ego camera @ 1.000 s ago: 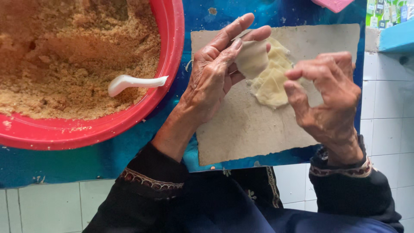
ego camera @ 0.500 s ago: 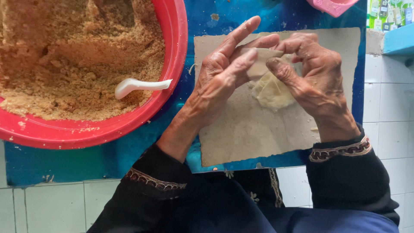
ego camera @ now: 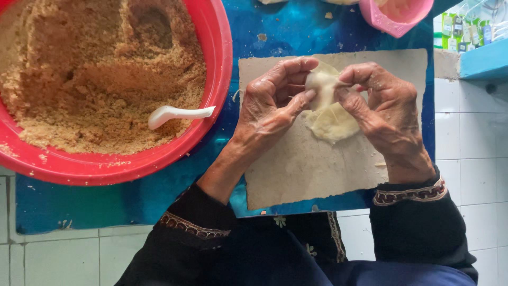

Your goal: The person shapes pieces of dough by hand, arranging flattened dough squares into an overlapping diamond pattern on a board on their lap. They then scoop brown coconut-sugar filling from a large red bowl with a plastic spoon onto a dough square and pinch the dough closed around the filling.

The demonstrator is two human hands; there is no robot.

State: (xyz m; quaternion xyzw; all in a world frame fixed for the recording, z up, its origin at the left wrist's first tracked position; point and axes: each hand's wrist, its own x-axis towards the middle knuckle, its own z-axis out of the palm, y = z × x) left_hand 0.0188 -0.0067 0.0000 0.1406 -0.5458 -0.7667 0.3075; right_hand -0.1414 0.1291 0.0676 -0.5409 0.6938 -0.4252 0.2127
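A pale sheet of dough (ego camera: 330, 114) lies on a brown cardboard sheet (ego camera: 312, 169), with its upper part folded over. My left hand (ego camera: 272, 103) pinches that fold from the left with thumb and forefingers. My right hand (ego camera: 383, 111) pinches the same fold from the right, fingertips almost meeting the left ones. The lower part of the dough rests flat on the cardboard between my two hands.
A big red bowl (ego camera: 211, 127) of brown crumbly filling (ego camera: 100, 79) sits at the left, with a white spoon (ego camera: 177, 114) lying in it. A pink cup (ego camera: 399, 16) stands at the top right on the blue board (ego camera: 106, 204). White tiles lie beyond.
Both hands have come together over the dough and folded its upper edge up. The right hand moved left from the cardboard's right side; the view has shifted slightly.
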